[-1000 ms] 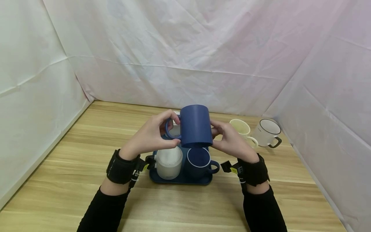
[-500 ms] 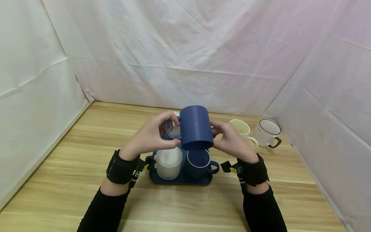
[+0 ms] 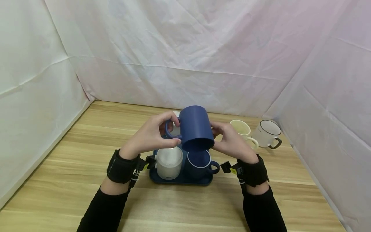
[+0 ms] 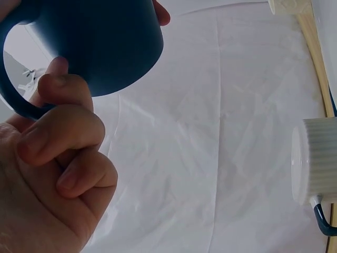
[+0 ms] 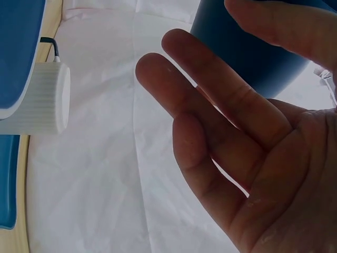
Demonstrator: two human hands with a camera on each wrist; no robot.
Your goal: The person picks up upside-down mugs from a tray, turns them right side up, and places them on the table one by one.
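Inverted blue mug (image 3: 196, 128), handle pinched by left hand (image 3: 150, 135), side steadied by right hand (image 3: 230, 139), above tray (image 3: 181, 180); next, likely careful lowering.

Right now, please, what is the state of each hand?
Left hand: pinches the handle of the blue mug.
Right hand: open, straight fingers against the mug's side.

- A staged recording booth, not a lived-in room: creased white sheets (image 3: 185, 58) hang as walls on three sides.
- A wooden counter (image 3: 87, 138) carries only mugs (image 3: 266, 132) and a tray (image 3: 179, 178).
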